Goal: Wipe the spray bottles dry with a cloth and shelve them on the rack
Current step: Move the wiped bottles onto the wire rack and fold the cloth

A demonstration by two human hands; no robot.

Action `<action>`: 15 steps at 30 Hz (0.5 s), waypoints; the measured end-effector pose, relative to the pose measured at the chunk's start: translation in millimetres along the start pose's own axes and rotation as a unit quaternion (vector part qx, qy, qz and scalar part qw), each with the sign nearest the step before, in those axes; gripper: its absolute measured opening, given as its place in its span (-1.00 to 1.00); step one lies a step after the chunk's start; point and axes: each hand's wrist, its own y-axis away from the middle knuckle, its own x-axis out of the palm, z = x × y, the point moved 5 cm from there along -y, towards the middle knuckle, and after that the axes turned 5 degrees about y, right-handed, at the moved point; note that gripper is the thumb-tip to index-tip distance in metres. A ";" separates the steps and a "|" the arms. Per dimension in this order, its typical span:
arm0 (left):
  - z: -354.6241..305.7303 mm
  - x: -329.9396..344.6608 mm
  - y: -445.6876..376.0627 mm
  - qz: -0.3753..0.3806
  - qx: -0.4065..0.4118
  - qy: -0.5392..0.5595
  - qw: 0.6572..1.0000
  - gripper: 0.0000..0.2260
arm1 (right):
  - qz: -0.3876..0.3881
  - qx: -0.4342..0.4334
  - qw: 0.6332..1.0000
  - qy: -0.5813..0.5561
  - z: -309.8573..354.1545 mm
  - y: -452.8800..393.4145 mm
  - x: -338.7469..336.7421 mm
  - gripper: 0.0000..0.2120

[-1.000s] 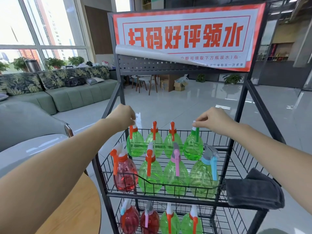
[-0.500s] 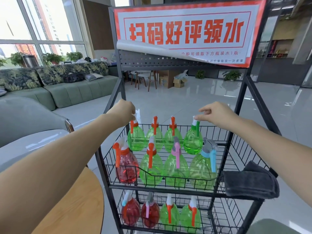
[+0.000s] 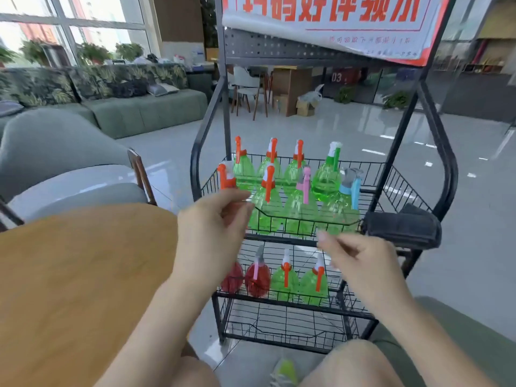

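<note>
A black wire rack [image 3: 413, 129] stands in front of me. Its upper basket [image 3: 396, 185] holds several green spray bottles [image 3: 325, 177] and a red one partly hidden by my left hand [image 3: 215, 227]. Red and green bottles [image 3: 284, 283] stand in the lower basket. A dark grey cloth [image 3: 405, 226] lies folded on the basket's right front corner. Both hands hover in front of the rack, apart from the bottles, with loosely curled fingers holding nothing. My right hand [image 3: 363, 261] is lower, in front of the lower basket.
A round wooden table [image 3: 78, 275] lies at my left. A grey chair [image 3: 55, 152] and green sofas sit behind it. A red-and-white banner [image 3: 335, 20] hangs at the rack's top. The rack's bottom shelf [image 3: 284, 328] is bare. My knees show below.
Both hands let go of the back-row bottle tops and drew back and down toward me. The view dropped and pulled away from the rack.
</note>
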 end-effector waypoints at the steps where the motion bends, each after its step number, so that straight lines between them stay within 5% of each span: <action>1: 13.0 8.4 21.7 0.010 -0.022 0.009 1.000 -0.90 | 0.014 0.024 1.000 -0.005 -17.3 9.3 17.1 -0.66; 10: 169.1 111.9 126.0 0.056 -0.248 0.023 0.967 -0.79 | -0.017 0.185 0.980 0.070 -174.6 37.1 107.1 -0.70; 15: 207.5 171.9 140.8 0.105 -0.299 0.012 0.948 -0.67 | -0.002 0.217 0.971 0.105 -208.3 10.9 121.9 -0.49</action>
